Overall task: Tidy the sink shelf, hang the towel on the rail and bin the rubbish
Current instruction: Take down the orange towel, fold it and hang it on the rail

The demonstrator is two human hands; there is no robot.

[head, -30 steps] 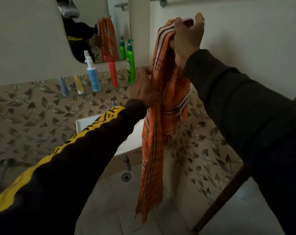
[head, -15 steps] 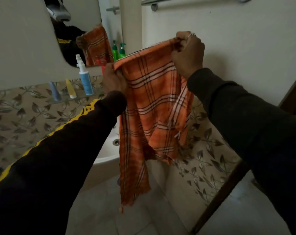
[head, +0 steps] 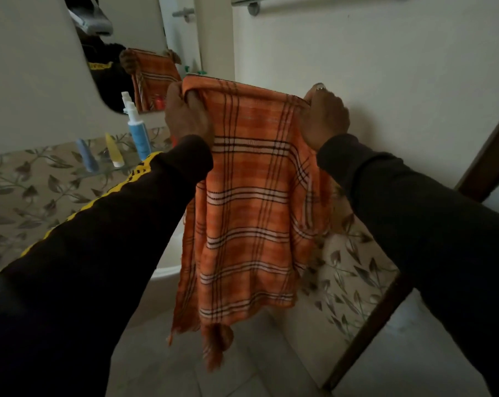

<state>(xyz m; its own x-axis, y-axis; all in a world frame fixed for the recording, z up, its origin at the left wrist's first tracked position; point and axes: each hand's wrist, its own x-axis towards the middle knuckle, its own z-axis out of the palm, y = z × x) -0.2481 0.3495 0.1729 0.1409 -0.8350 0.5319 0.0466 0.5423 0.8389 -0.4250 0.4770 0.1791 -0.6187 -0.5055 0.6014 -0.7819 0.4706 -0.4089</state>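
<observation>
1. Two hands hold the orange plaid towel [head: 251,202] spread out in front of the white wall, well below the chrome towel rail [head: 314,0] that runs along the top of the head view.
2. On the left hand [head: 188,116] the fingers are curled round the towel's upper left corner, with cloth bunched over the knuckles.
3. Over at the upper right corner, the right hand [head: 324,117] pinches the cloth, its fingers closed tight on the edge; a ring shows on one finger.
4. Between the two hands the top edge is pulled nearly straight, running left to right and dipping a little toward the right hand.
5. From that edge the towel hangs straight down, so its long axis is vertical; the fringed lower end points at the tiled floor [head: 242,376], with the left side hanging lower than the right.
6. Both sleeves are dark, and the left sleeve [head: 99,224] carries a yellow stripe.
7. Left of the towel, a glass sink shelf [head: 79,176] on the leaf-patterned tiles holds a blue tube [head: 87,156], a yellow tube [head: 114,151] and a white-and-blue spray bottle [head: 138,130], all standing.
8. A mirror [head: 145,38] above the shelf reflects the towel and the hands.
9. Just behind the towel's left edge, part of the white sink [head: 171,253] shows.
</observation>
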